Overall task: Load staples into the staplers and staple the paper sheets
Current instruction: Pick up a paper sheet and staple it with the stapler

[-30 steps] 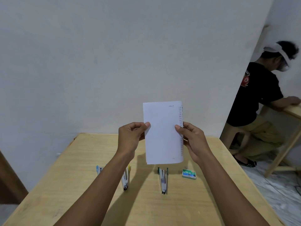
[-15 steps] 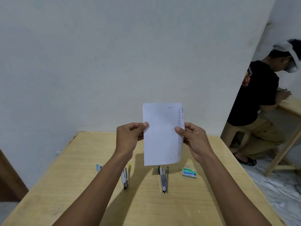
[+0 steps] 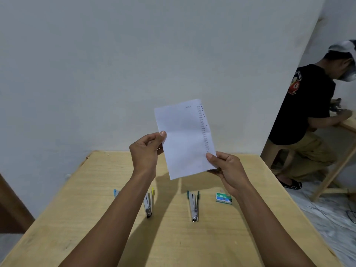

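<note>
The white printed paper sheet [image 3: 185,139] is hanging at frame centre above the pale wooden tabletop [image 3: 92,189], long axis near upright, top leaning upper-left. The left hand [image 3: 146,151] is pinching its left edge, and the right hand [image 3: 229,170] is pinching its lower-right corner.

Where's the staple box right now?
Head view: the green staple box lies on the table, right of centre, just right of the green stapler, the rightmost item lying there.

wall [image 3: 115,64] white | table [image 3: 96,189] wooden | floor [image 3: 327,218] pale, perhaps marble
</note>
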